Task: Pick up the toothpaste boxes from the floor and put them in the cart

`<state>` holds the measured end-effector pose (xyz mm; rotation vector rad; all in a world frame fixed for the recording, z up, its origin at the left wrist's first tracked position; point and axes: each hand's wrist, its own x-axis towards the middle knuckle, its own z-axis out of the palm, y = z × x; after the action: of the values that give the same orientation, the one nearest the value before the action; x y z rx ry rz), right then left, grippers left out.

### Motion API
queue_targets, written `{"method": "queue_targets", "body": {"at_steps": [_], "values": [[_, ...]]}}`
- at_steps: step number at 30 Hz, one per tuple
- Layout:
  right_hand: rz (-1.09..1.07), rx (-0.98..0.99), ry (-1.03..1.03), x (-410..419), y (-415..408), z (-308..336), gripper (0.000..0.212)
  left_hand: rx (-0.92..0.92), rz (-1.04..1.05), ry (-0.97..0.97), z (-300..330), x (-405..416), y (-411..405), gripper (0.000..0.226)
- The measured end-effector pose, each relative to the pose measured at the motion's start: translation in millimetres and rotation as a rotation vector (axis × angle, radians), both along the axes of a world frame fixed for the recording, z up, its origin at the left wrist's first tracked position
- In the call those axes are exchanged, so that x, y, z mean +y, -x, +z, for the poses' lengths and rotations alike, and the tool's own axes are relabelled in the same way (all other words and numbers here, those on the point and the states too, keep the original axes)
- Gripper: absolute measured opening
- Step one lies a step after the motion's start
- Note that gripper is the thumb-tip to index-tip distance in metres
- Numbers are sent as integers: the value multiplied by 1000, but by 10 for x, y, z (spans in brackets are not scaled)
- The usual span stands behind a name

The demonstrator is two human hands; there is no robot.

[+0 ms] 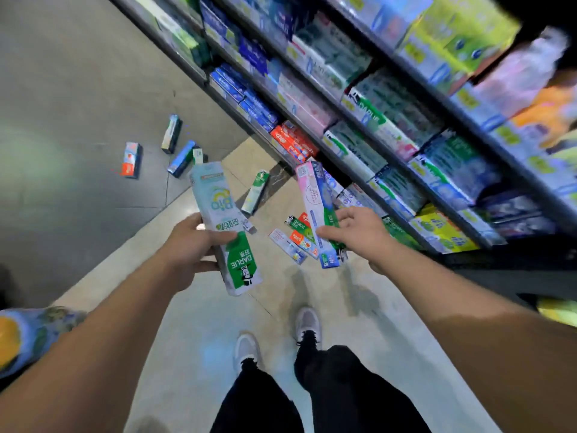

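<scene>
Stocked store shelves (374,98) stand beside grey shoes (307,321) on tiled floor (78,73).

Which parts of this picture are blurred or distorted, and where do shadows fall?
Head view: the shelves at upper right are motion-blurred and lean from wide-angle distortion; the Darlie box in the left hand reads fairly sharp; soft shadows lie on the floor beneath the right hand.

Each hand (187,245) (359,234) grips a toothpaste box (224,226) (318,210).
</scene>
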<state>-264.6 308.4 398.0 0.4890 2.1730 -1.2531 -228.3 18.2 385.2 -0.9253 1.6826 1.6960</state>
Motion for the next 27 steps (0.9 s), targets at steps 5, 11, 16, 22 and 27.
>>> {"method": "queue_targets", "body": {"at_steps": [5, 11, 16, 22, 27], "values": [[-91, 47, -25, -97, -295, 1252, 28, 102, -146, 115, 1509, -107, -62, 30], [-239, 132, 4, 49, -682, 2227, 30, 259, -321, 191, 2604, -134, -49, 31], [-413, 232, -35, 367, -1189, 2508, 53, 313, -524, 164, 2944, 207, -35, 33], [-564, 223, -91, 947, -1952, 2782, 74, 406, -772, 129, 3202, 1100, -78, 34], [-782, 210, -81, 1629, -2758, 2874, 57, 449, -980, 105, 3361, 2091, -381, 33]]}}
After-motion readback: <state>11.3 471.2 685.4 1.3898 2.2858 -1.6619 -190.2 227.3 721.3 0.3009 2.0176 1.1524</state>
